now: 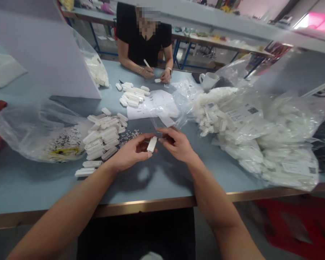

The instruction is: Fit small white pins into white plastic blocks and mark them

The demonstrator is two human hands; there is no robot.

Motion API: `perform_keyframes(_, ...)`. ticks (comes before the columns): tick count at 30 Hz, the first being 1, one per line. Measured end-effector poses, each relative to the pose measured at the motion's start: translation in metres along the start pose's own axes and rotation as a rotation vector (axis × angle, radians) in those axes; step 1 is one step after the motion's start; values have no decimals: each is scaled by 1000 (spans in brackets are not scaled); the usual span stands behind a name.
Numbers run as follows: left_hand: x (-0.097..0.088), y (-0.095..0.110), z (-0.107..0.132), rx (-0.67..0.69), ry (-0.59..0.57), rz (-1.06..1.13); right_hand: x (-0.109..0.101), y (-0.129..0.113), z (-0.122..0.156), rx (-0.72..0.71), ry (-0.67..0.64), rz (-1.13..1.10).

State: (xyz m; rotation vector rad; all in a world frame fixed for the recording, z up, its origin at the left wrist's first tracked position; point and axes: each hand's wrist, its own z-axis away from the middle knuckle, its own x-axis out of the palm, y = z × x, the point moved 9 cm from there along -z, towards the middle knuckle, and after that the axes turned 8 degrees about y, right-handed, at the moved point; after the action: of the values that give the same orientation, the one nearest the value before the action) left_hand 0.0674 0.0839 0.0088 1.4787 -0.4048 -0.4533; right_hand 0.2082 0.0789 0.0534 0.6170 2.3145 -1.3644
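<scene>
My left hand (131,153) is closed around a small white plastic casing (152,144), held tilted above the table between thumb and fingers. Just to its right is my right hand (177,144), with its fingers bent and apart beside the casing; I see nothing in them. A heap of similar white casings (104,131) lies to the left of my left hand. Tiny loose pieces (128,136), too small to name, are scattered between that heap and my hands.
A clear bag (38,130) with small pieces lies left. Clear bags (284,144) of white parts fill the right side. Across the table, a person (144,43) works with a pen-like tool near more casings (132,94), a paper sheet (137,112) and a white mug (208,80).
</scene>
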Motion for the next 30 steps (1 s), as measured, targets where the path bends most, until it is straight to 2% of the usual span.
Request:
perform_keyframes(3,1,-6,1,-24,-51,29,13,-5,5,-66,-168,5)
perform_keyframes(5,1,-8,1,-29,-51,36,19,-5,7,-78,-227,11)
perform_keyframes(12,-1,-9,1,-51,-25,-70,20,-7,6,-52,-231,50)
perform_keyframes(14,-16,-4,-1,-31,82,-200,21,-6,7,-37,-257,94)
perform_keyframes(16,-43,8,-1,30,294,-369,27,-2,10,-20,-336,168)
perform_keyframes(18,-71,25,4,100,532,-598,40,2,17,-17,-482,259)
perform_keyframes(19,-81,32,6,126,615,-724,46,4,21,-28,-556,299)
perform_keyframes(21,-91,44,9,195,678,-943,55,4,28,-63,-656,357)
perform_keyframes(23,-90,48,7,262,629,-1103,58,1,30,-83,-681,372)
perform_keyframes(25,-84,44,5,301,521,-1226,57,1,30,-58,-666,357)
perform_keyframes(30,-55,21,-1,329,236,-1417,47,10,21,48,-503,320)
